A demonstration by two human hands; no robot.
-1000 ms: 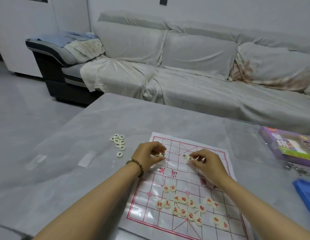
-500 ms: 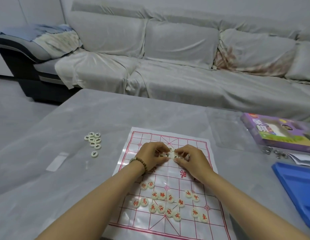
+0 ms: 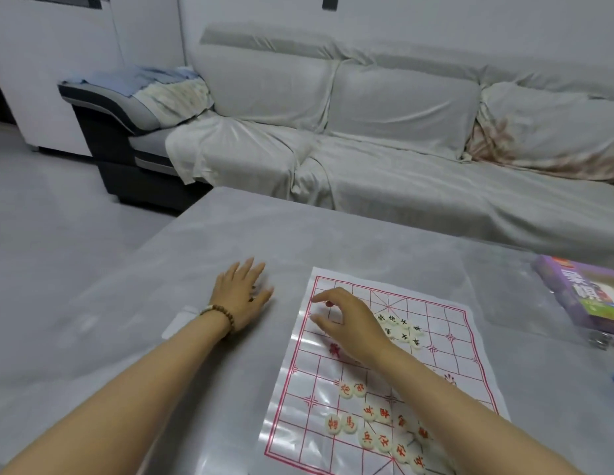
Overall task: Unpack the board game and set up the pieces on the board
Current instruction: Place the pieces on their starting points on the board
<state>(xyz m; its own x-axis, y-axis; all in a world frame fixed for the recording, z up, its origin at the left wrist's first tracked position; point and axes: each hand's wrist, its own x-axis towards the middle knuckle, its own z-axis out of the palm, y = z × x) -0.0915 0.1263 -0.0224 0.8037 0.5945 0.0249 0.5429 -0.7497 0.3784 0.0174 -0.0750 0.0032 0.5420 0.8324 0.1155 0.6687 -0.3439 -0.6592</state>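
Left grip [image 3: 242, 296] has swung off the board [image 3: 446, 358] onto the table [image 3: 298, 234], fingers spread flat; right grip [image 3: 346, 323] curls over the board, holding anything, I can't tell.

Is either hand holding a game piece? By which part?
The left hand lies flat on the table and grips nothing. The right hand curls over the board at its far left corner. Whether its fingertips pinch anything cannot be told.
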